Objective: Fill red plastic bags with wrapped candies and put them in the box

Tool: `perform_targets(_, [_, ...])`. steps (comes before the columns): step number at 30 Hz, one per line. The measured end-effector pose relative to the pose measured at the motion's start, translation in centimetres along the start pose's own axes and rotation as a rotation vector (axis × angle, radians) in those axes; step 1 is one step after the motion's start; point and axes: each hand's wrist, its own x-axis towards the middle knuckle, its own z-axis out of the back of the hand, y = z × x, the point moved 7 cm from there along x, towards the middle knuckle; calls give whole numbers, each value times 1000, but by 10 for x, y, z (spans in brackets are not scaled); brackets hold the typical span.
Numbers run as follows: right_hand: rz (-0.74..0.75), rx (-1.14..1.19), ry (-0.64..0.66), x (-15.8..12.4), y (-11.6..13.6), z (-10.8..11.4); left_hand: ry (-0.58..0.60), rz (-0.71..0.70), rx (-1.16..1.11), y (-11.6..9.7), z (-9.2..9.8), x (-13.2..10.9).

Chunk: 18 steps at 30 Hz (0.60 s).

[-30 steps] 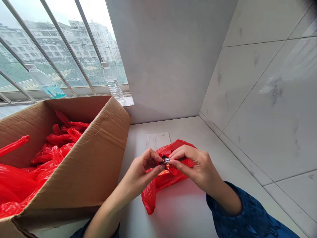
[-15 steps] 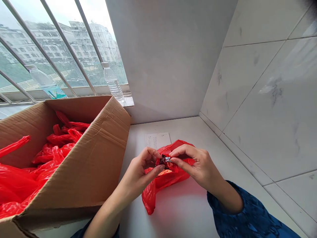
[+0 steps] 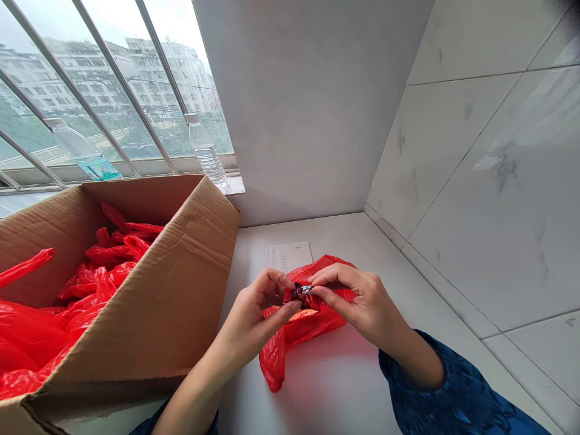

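Note:
A small wrapped candy [image 3: 302,291], dark with red and a shiny silver twist, is held between my two hands over an open red plastic bag [image 3: 312,326]. My left hand [image 3: 267,305] pinches its left end between thumb and fingers. The silver end on the right is gripped by the thumb and forefinger of my right hand [image 3: 351,295]. Inside the bag, just below the candy, an orange-red item [image 3: 303,315] shows in part; its kind I cannot make out. The bag lies slumped on the white tabletop [image 3: 335,374].
At left stands an open cardboard box [image 3: 181,284] full of red plastic bags [image 3: 97,284]. Behind the red bag lies a white paper with writing [image 3: 290,256]. Two plastic bottles [image 3: 206,151] stand by the barred window. A tiled wall [image 3: 489,181] bounds the right side.
Both hands keep their hold on the candy in nearly the same place. The candy's silver end has turned very slightly; the bag and box have not moved.

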Motion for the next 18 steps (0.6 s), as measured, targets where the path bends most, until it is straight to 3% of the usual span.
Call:
perform_targets(9, [-13,-6,2,1,1,-3,-49,-21,29,-4,2,-2])
perform_targets(18, [-121,49,35,0,-6,-9,-90,-48,69,-6,4,-3])
